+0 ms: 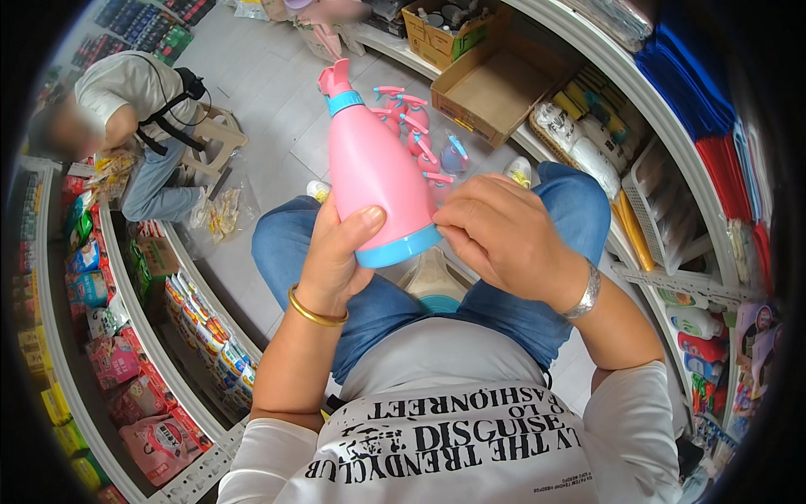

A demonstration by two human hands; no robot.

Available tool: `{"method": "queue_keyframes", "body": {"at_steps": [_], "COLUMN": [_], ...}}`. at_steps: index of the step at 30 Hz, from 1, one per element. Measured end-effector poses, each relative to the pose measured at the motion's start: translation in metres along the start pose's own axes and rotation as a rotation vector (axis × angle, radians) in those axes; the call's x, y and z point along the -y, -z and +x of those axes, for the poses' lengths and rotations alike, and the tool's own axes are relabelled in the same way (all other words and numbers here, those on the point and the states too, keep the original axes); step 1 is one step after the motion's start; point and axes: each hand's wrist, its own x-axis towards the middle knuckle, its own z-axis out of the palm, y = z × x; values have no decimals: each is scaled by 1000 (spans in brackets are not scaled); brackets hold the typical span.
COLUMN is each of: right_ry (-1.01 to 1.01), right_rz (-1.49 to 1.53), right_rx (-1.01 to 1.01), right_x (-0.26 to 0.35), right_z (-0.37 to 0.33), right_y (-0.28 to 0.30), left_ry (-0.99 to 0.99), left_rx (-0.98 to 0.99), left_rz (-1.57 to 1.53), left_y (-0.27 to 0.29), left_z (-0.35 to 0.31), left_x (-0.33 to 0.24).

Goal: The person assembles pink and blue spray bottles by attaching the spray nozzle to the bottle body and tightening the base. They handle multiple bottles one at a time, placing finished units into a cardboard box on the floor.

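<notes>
A large pink spray bottle (374, 172) with a blue collar and blue base band is tilted in front of me, its pink spray head pointing away. My left hand (340, 252) is wrapped round its lower left side, thumb lying across the front. At the lower right edge of the bottle, just above the blue band, my right hand (504, 235) has its fingers bent and pinched together. Whatever lies between those fingertips is too small to make out. Beyond the bottle, several smaller pink spray bottles (418, 144) stand on the floor beside a clear blue one (453, 156).
Shelves of packaged goods (138, 370) curve along my left, and more shelving (663, 210) runs along my right. An open cardboard box (483, 105) sits at the right shelf's edge. Far left, another person (138, 105) bends over near a beige stool (222, 139) and plastic bags (222, 210).
</notes>
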Motion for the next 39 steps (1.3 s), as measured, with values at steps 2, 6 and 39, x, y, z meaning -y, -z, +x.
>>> {"method": "queue_keyframes", "body": {"at_steps": [2, 6, 39], "right_ry": [51, 141, 85], "right_rz": [-34, -115, -9], "right_rx": [24, 126, 123], "right_x": [-3, -8, -10], "right_z": [2, 5, 4], "right_y": [3, 11, 21], "left_ry": [38, 150, 226], "left_rx": [17, 53, 133], "left_rz": [-3, -90, -185], "left_y": [0, 0, -4], "left_z": [1, 3, 4], "left_x": [0, -5, -3]}}
